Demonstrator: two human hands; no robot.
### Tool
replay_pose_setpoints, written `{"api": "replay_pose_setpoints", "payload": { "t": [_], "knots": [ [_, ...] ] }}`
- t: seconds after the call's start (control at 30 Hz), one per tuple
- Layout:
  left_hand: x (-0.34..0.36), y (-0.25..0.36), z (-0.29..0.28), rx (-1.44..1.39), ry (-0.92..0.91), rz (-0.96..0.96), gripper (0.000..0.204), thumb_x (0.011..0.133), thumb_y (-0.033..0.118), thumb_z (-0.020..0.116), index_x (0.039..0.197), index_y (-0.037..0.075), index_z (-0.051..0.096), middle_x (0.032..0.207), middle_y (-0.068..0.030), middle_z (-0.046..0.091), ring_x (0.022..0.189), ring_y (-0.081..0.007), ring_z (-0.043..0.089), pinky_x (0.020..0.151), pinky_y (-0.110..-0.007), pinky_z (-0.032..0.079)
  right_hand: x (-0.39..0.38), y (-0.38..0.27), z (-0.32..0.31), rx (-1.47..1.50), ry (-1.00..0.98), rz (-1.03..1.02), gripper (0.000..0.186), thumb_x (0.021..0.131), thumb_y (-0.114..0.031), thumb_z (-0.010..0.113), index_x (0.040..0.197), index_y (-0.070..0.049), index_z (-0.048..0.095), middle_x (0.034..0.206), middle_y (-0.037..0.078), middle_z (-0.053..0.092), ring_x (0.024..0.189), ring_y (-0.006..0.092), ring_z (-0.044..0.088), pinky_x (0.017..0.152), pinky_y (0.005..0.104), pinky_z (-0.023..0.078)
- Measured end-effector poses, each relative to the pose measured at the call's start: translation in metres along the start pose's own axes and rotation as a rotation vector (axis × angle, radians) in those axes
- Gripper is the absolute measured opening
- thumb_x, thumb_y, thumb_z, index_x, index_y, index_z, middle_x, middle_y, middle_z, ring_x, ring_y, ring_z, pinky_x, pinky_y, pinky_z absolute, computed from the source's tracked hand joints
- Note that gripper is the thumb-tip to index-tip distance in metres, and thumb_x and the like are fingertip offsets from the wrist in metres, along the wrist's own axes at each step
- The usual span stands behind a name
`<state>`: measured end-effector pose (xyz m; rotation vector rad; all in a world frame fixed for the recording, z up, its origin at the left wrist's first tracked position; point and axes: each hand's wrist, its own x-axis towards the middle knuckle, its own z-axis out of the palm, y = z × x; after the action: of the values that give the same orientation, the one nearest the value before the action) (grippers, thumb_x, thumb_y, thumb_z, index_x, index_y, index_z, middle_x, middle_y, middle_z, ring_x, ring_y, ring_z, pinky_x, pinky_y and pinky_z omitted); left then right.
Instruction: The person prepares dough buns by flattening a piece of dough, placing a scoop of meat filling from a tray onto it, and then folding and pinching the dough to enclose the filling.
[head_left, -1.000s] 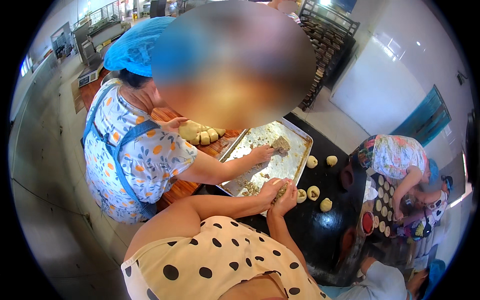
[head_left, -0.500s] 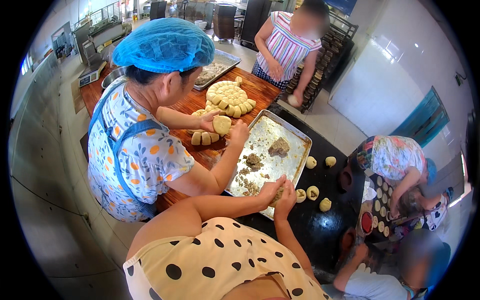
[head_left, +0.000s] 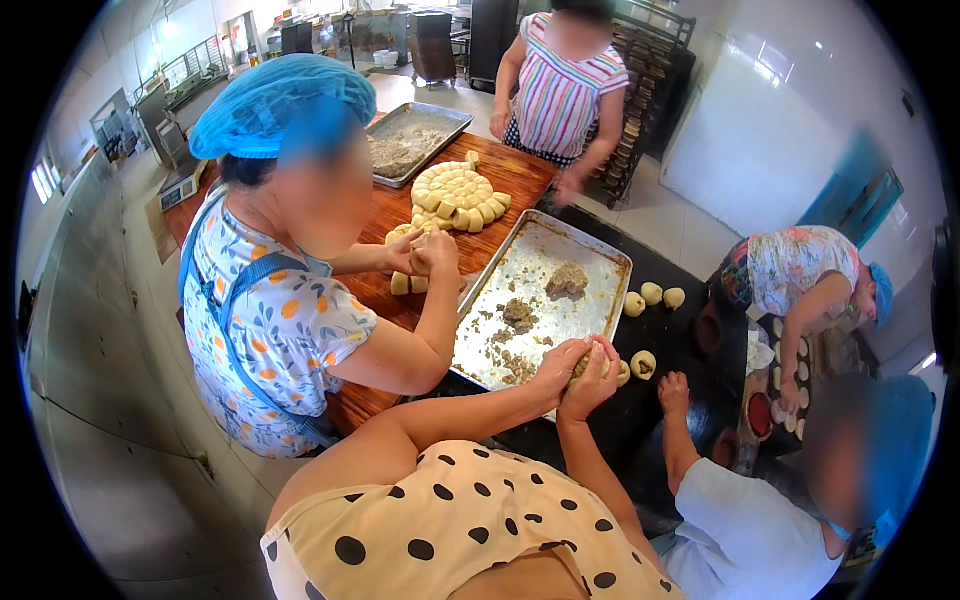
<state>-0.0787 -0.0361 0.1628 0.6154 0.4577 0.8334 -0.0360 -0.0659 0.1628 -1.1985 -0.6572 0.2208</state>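
My left hand (head_left: 560, 372) and my right hand (head_left: 590, 386) are cupped together over the near right corner of a metal tray (head_left: 492, 372). Both close round a small brownish-yellow lump (head_left: 580, 366), which looks like filling and is mostly hidden by my fingers. Crumbly brown filling (head_left: 518, 316) and a paler heap of filling (head_left: 567, 281) lie in the tray. Just right of my hands, on the black tabletop, sits a dough ball (head_left: 643, 365) with filling showing at its top; another partly shows behind my fingers. Three more dough balls (head_left: 652, 293) stand farther back.
At left a co-worker (head_left: 285, 290) in a blue hair net handles dough beside cut dough pieces (head_left: 452, 196) on a wooden table (head_left: 500, 165). Another tray (head_left: 420, 140) lies beyond. At right a co-worker's hand (head_left: 675, 393) rests close to my right arm. Other people work farther off.
My hands stay together round the lump. A third dough ball now sits with the two farther back. The right co-worker's arm has come onto the black tabletop; the left co-worker's hands have closed together.
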Motion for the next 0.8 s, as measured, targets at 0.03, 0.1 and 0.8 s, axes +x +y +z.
{"api": "replay_pose_setpoints", "payload": {
  "t": [0.03, 0.1, 0.8],
  "knots": [
    [-0.001, -0.002, -0.001, 0.071, 0.034, 0.048, 0.028, 0.100, 0.030, 0.055, 0.109, 0.004, 0.061, 0.097, -0.0040, 0.063, 0.090, -0.0117, 0.060, 0.081, -0.027, 0.050, 0.001, 0.001, 0.000, -0.062, -0.015, -0.043, 0.027, 0.098, -0.018, 0.052, 0.108, 0.004, 0.063, 0.103, 0.009, 0.066, 0.096, 0.0182, 0.062, 0.100, 0.0334, 0.041],
    [0.006, -0.005, -0.004, 0.173, 0.026, 0.112, 0.026, 0.100, 0.029, 0.054, 0.105, 0.004, 0.061, 0.095, -0.0032, 0.062, 0.088, -0.0097, 0.057, 0.078, -0.025, 0.049, 0.004, 0.004, -0.004, -0.191, -0.040, -0.130, 0.025, 0.097, -0.015, 0.054, 0.110, 0.004, 0.063, 0.110, 0.011, 0.067, 0.097, 0.0185, 0.062, 0.110, 0.0359, 0.033],
    [0.083, -0.009, -0.013, -0.104, -0.012, -0.244, 0.063, 0.095, 0.062, 0.044, 0.119, 0.004, 0.054, 0.120, -0.0102, 0.060, 0.106, -0.0216, 0.062, 0.092, -0.036, 0.052, 0.078, 0.074, -0.016, 0.333, -0.071, 0.248, 0.033, 0.102, -0.027, 0.047, 0.100, 0.001, 0.066, 0.100, 0.007, 0.067, 0.092, 0.0149, 0.061, 0.089, 0.0275, 0.045]
  ]
}}
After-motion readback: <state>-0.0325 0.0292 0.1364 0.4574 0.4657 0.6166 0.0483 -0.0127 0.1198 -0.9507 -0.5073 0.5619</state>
